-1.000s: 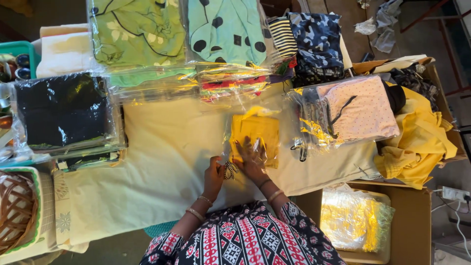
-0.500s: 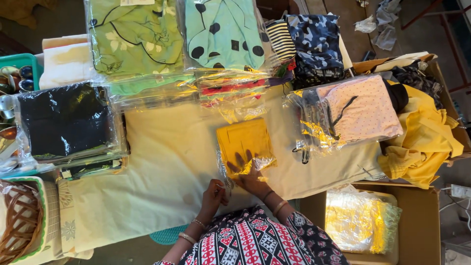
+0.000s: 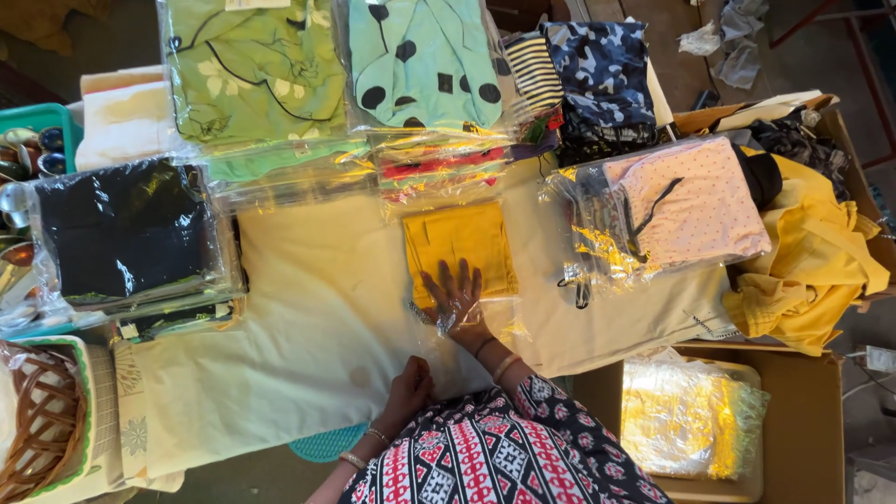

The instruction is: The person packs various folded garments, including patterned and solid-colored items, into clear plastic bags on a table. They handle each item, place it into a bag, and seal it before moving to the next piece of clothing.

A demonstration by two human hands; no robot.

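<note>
Yellow folded garment (image 3: 459, 245) in its clear sleeve lies under the right hand (image 3: 455, 297), spread flat and smoothing it; the left hand (image 3: 409, 390), loosely curled, rests empty on the worktop (image 3: 308, 327).

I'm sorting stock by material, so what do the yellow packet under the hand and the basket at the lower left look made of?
The yellow packet looks like folded matte cloth in a clear glossy plastic sleeve; glare and crinkles show near the right hand pressing it. The basket looks like woven brown cane or wicker, with visible interlaced strands; which one is unclear.
</note>
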